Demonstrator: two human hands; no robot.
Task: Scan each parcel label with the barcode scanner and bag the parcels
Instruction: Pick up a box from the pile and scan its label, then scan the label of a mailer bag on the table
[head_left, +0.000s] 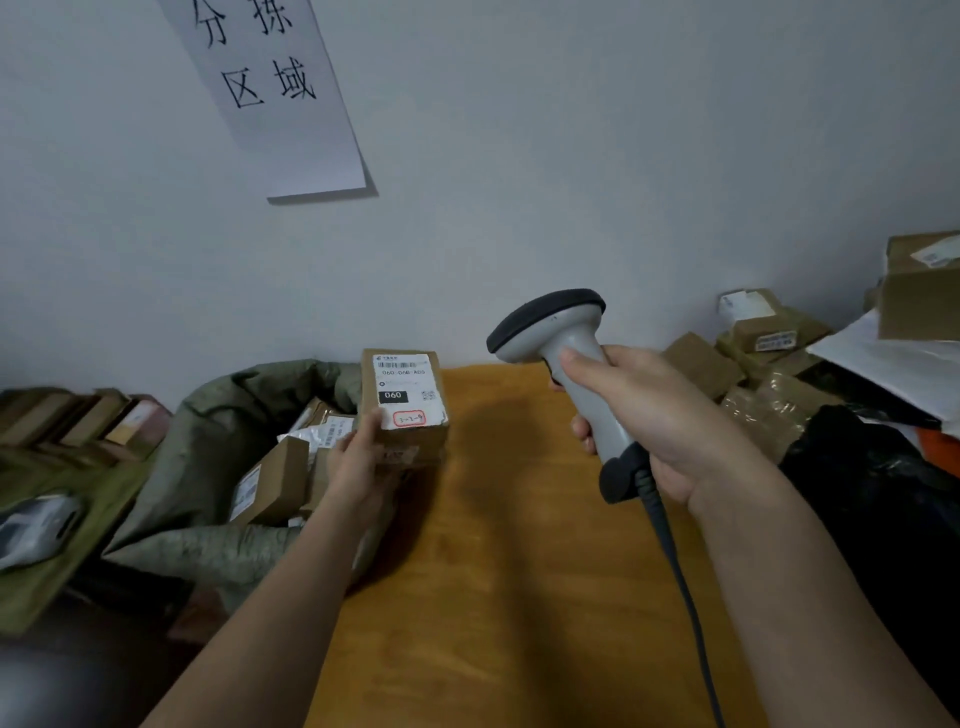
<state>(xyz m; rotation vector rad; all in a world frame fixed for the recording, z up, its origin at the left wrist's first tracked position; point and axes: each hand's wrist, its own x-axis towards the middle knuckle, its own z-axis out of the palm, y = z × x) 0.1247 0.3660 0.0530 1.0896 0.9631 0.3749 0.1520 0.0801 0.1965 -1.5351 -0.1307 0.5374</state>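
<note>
Above table (498, 571): one parcel (405, 397), one scanner (563, 358).

A parcel sorting room — a paper sign (270, 88) on the bare wall reads "sorting area" in Chinese, labelled cardboard boxes (769, 332) pile against the wall on an orange-brown surface (498, 571), and a green sack (208, 441) beside it holds more boxes.

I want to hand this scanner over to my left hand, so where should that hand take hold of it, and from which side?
Take the barcode scanner by the grey handle just under its head, coming from the left. The right hand wraps the lower handle, and the cable leaves the base, so only that upper stretch is bare. The left hand holds the parcel, so put that down first.
</note>
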